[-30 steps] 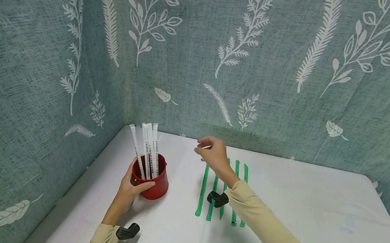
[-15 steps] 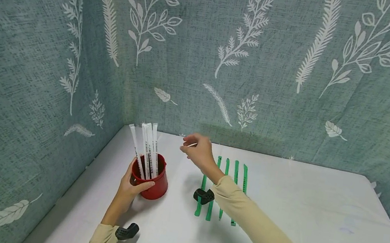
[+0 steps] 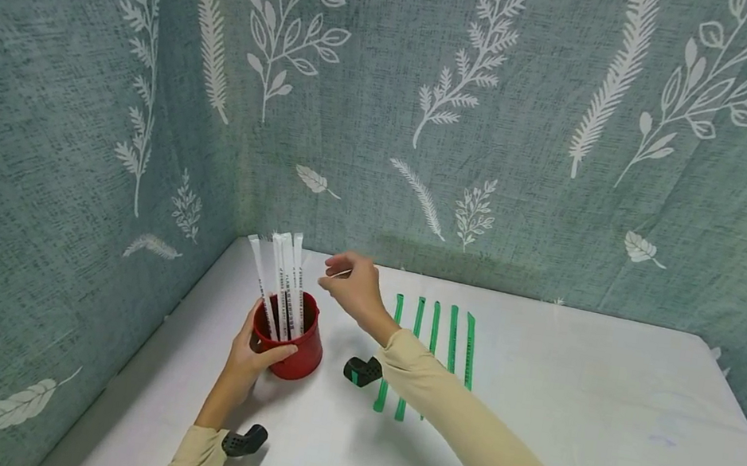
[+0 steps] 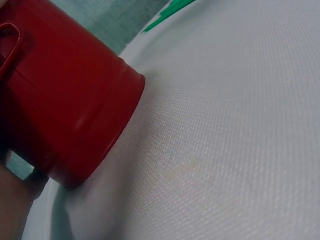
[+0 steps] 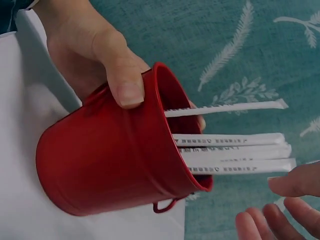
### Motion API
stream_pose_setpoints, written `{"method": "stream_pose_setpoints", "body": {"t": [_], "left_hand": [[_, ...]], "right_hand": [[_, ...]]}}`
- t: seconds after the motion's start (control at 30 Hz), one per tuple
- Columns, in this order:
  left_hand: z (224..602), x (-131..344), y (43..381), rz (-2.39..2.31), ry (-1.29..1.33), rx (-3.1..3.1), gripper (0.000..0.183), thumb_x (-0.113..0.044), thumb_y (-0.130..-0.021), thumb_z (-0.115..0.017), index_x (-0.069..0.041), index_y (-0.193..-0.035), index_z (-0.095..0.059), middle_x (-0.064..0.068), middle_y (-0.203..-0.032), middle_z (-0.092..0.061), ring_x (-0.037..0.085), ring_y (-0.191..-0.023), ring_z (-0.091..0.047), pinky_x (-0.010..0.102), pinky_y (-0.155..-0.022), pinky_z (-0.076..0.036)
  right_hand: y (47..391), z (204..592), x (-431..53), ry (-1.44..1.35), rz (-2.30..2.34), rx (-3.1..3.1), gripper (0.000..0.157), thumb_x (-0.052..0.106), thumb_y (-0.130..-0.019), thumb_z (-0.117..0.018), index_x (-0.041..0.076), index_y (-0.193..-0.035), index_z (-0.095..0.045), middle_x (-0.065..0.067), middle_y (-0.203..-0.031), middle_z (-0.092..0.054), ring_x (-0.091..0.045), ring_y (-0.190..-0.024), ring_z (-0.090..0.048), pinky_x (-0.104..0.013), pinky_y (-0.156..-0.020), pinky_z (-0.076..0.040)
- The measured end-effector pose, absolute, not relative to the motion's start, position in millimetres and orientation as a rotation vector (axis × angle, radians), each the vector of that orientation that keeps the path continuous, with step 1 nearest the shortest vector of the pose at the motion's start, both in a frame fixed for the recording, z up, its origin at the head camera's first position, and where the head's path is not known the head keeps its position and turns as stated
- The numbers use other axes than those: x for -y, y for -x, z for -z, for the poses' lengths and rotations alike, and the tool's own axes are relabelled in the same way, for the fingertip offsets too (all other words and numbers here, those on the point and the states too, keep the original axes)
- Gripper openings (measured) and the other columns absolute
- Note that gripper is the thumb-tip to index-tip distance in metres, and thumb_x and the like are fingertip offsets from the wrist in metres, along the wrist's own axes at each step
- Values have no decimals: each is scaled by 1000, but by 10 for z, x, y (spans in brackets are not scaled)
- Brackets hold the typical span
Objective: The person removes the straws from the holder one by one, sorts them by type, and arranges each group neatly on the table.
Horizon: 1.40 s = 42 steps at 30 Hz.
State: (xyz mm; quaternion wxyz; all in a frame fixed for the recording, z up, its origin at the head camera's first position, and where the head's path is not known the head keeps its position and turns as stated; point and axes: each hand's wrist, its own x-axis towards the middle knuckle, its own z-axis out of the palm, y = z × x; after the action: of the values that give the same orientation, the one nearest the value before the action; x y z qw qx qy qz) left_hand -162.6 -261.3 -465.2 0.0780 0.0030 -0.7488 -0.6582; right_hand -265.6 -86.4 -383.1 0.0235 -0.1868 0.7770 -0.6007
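Note:
My left hand grips a red metal bucket by its side, the thumb over the rim. In the right wrist view the bucket leans sideways in the picture, with a small loop handle below the rim. Several white paper-wrapped straws with dark print stick out of its mouth. Just right of the straws' upper ends, my right hand hovers above the table with fingers loosely bent. Thumb and fingers are apart, and nothing shows between them.
Several green-wrapped straws lie side by side on the white tabletop, partly under the right forearm. Patterned green curtains hang behind the table and along its left. Black wrist cameras sit on both wrists.
My right hand has moved left, from over the green straws to close beside the white straws. My left hand and the bucket have stayed in place.

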Motion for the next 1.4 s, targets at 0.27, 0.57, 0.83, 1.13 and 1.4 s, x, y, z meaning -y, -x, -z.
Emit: {"method": "stream_pose_setpoints", "body": {"t": [0.27, 0.57, 0.83, 1.13, 1.4], "left_hand": [[4672, 2613, 1620, 1961, -10, 2232, 91, -12, -79, -73, -23, -151, -18, 6, -144, -36, 24, -128, -37, 46, -100, -39], [4710, 2583, 1651, 1977, 28, 2220, 90, -12, -80, -73, -19, -151, -18, 7, -143, -37, 24, -125, -38, 47, -99, -41], [4698, 2575, 1651, 1994, 13, 2209, 90, -12, -79, -73, -22, -150, -19, 7, -143, -38, 25, -126, -38, 48, -99, -41], [4707, 2590, 1657, 1987, 14, 2213, 89, -11, -80, -72, -21, -151, -19, 6, -142, -38, 23, -125, -39, 46, -99, -41], [4693, 2613, 1644, 1976, -4, 2209, 90, -11, -80, -73, -22, -150, -19, 5, -142, -39, 23, -125, -39, 46, -99, -41]], "right_hand": [[2662, 3932, 1098, 586, 1933, -2428, 26, 3, -80, -71, 3, -105, -65, -13, -96, -64, -21, -87, -64, -28, -73, -53], [2600, 4064, 1269, 568, 1942, -2513, 32, 1, -78, -72, 0, -107, -61, -12, -92, -65, -19, -82, -64, -25, -70, -53], [2636, 4123, 1292, 577, 1920, -2554, 25, -2, -80, -68, 2, -103, -61, -10, -85, -67, -18, -77, -64, -25, -68, -53], [2635, 4142, 1305, 589, 1881, -2583, 23, -1, -78, -71, 2, -100, -62, -7, -82, -65, -15, -73, -62, -23, -65, -52], [2602, 4085, 1282, 621, 1963, -2517, 22, -4, -78, -69, 0, -99, -62, -12, -85, -65, -19, -76, -63, -25, -67, -53]]}}
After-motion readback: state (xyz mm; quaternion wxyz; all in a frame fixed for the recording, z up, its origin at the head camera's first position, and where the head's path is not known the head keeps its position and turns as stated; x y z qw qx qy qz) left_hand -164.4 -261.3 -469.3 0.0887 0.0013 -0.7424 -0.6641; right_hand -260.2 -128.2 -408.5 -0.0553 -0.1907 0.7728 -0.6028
